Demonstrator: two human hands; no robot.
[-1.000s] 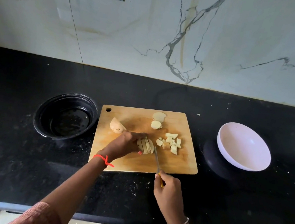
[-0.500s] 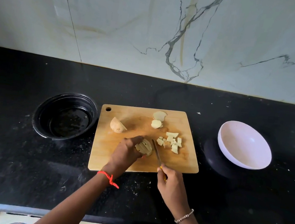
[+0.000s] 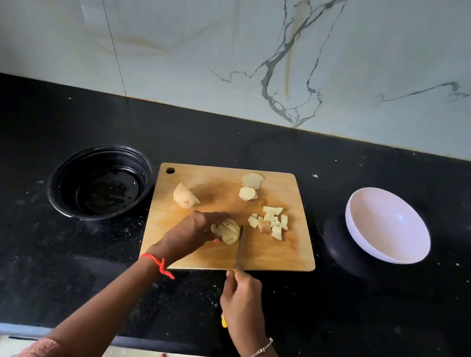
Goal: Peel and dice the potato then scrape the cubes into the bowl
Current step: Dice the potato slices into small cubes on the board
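Two hands are working over a wooden cutting board (image 3: 262,257) that is lying on a black counter (image 3: 35,256). Compared with a moment ago, the left hand (image 3: 190,232) has been turning the sliced potato piece (image 3: 228,230) near the board's middle, and its fingers are now curling over that piece and holding it down. The right hand (image 3: 242,303), gripping the yellow handle of a knife (image 3: 239,248), has been swinging the blade from a slant until it is pointing straight away from the person. The blade is now sitting just beside the right edge of the sliced piece — probably touching it, though the view is too small to be sure. This is suggesting that the first set of cuts is finished and the crosswise cuts into cubes are about to start.

Around them, a white bowl (image 3: 387,227) is waiting on the counter to the right of the board, and a black bowl (image 3: 99,189) is sitting to the left. On the board, a potato half (image 3: 184,197) is lying at the far left, two rounds (image 3: 249,186) are resting near the far edge, and a small heap of cubes (image 3: 270,221) is lying just right of the blade. Nothing is blocking the way to the white bowl — the main risk is the left fingertips sitting close to the blade, and the uncut pieces are putting scraping some way off.
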